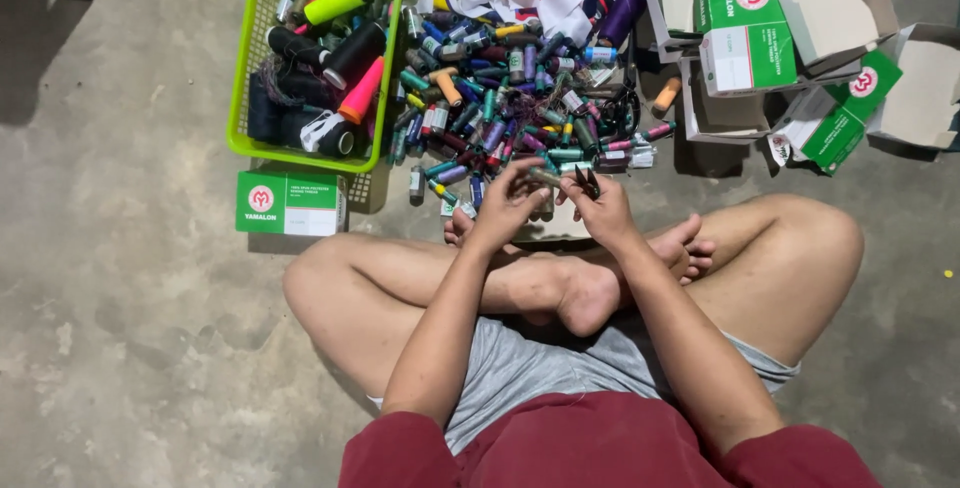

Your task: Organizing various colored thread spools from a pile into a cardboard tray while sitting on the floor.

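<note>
Person seated cross-legged on concrete floor point(130, 348); left hand point(508, 203) and right hand point(598, 206) close together above the crossed ankles, left fingers pinched on a small thread spool point(545, 177), right closed on small dark snips point(588, 181). Just beyond: spool heap point(510, 98). Lime basket point(240, 78) of big cones left of it, green-white boxes point(790, 48) right.

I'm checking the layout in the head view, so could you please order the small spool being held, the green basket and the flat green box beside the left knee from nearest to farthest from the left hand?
From the left hand:
1. Small spool, touching its fingertips, between both hands.
2. Green basket, up and to the left.
3. Flat green box, far left on the floor.
The last two are nearly level, so their order is not firm.
</note>
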